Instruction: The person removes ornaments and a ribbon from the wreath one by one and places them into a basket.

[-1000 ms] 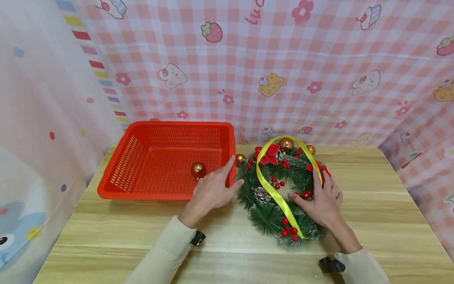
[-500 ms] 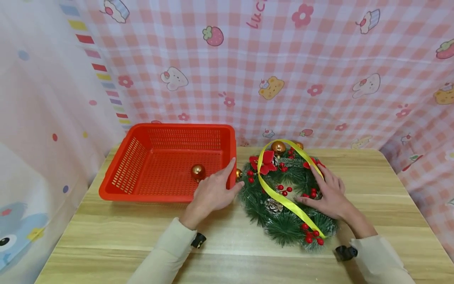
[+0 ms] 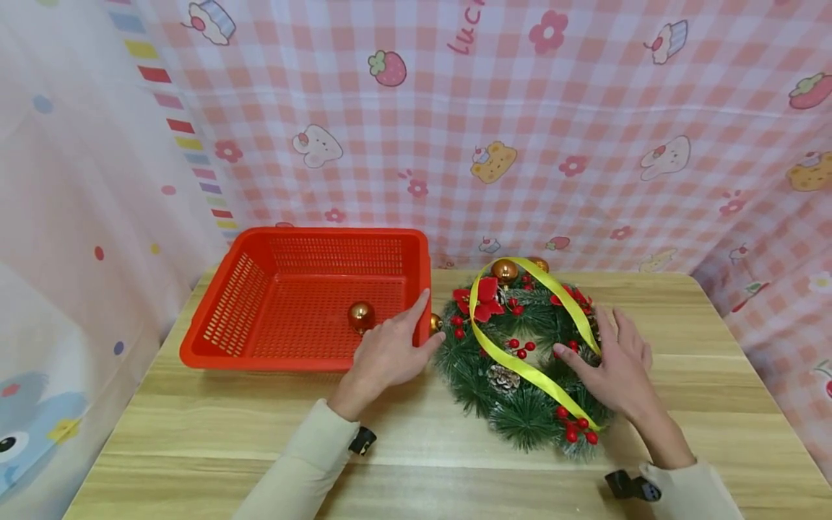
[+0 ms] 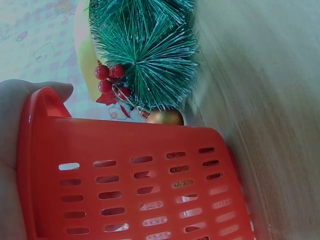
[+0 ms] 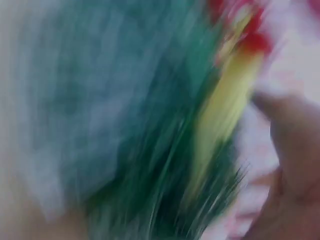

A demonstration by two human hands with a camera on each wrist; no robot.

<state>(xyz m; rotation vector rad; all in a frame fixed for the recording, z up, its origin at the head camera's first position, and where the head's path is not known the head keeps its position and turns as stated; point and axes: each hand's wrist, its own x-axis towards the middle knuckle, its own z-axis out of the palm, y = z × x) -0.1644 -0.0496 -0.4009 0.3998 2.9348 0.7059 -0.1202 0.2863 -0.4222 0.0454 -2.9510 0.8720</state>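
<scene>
A green artificial Christmas wreath [image 3: 525, 425] lies on the table with red berries [image 3: 521, 348], red flowers [image 3: 485, 300] and a pinecone [image 3: 503, 378]. Across its top loops a yellow ribbon [image 3: 542, 381]. My right hand [image 3: 617, 372] is at the wreath's right side, fingers spread and thumb over the inner edge; the right wrist view is blurred. On the front right corner of a red plastic basket [image 3: 253, 360] rests my left hand [image 3: 388, 354], index finger straight along the rim and thumb outside. Its other fingers are hidden. A copper bauble [image 3: 361, 316] sits inside the basket.
Gold baubles [image 3: 504, 272] show at the wreath's back edge, and another bauble [image 4: 166, 117] lies between wreath and basket. The wooden table [image 3: 708, 404] reaches a pink checked cloth [image 3: 429, 137] behind. A white cloth [image 3: 84, 217] hangs at left.
The wreath has turned, its front berries and ribbon end swinging right and its baubles shifting left. My right hand has moved right, off the ribbon's upper part. My left hand has stayed.
</scene>
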